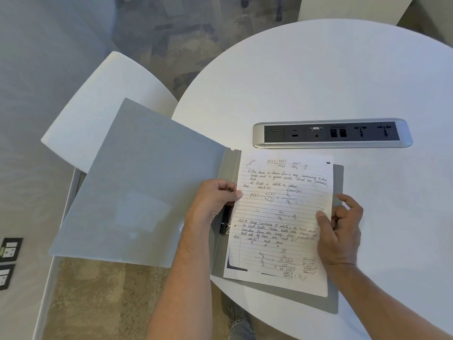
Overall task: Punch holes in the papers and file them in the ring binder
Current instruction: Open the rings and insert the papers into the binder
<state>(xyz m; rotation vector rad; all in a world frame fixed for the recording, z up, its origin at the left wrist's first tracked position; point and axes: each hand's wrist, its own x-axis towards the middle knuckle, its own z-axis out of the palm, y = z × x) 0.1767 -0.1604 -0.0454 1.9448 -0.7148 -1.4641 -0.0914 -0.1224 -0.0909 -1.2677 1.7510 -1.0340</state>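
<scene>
A grey ring binder lies open at the near left edge of a round white table, its front cover hanging out past the rim. A lined sheet of handwritten paper lies on the binder's right half. My left hand pinches the sheet's left edge over the binder's black ring mechanism, which is partly hidden. My right hand holds the sheet's right edge, thumb on top. No hole punch is in view.
A silver and black power and data socket strip is set into the table just behind the paper. A white chair seat stands to the left beside the table. Carpeted floor and wall sockets show at the lower left.
</scene>
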